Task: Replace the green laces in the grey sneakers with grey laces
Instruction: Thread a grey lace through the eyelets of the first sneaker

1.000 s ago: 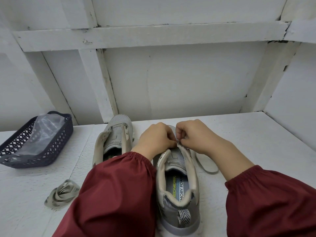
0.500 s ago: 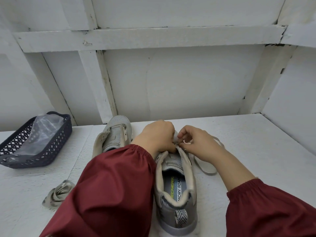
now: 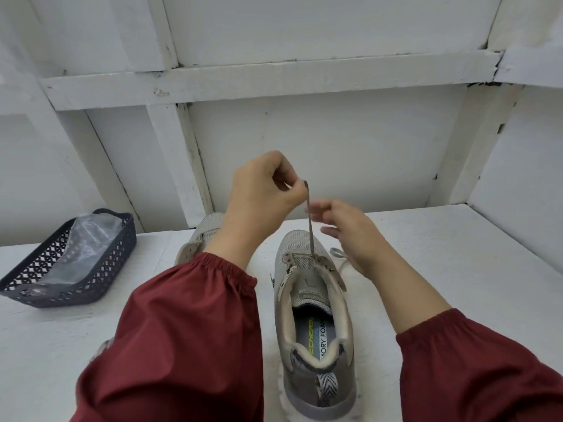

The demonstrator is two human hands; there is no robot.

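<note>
The left grip (image 3: 259, 199) pinched the lace (image 3: 309, 220) near its tip between thumb and forefinger. Half a second earlier it had sat low at the eyelets; now it had risen well above the sneaker (image 3: 316, 388). From that pinch the lace ran taut and straight down to an eyelet at the toe end of the opening. The right grip (image 3: 350, 236), which had been working at the same spot, had let go and hung just right of the lace, fingers spread and motion-blurred, holding nothing. I judged that one pass had just been drawn through; the other eyelets looked bare, so relacing this shoe was only starting.

The lace was a flat woven grey-brown band with a darker tip, and its slack tail (image 3: 338, 253) curled on the table (image 3: 457, 269) under the right grip. The sneaker was grey mesh with a padded cream collar and a printed insole. Left of the left grip lay the second sneaker (image 3: 208, 225), mostly hidden by the red sleeve (image 3: 189, 324). Further left stood a dark lattice basket (image 3: 122, 239) holding a crinkled clear bag (image 3: 82, 245)
</note>
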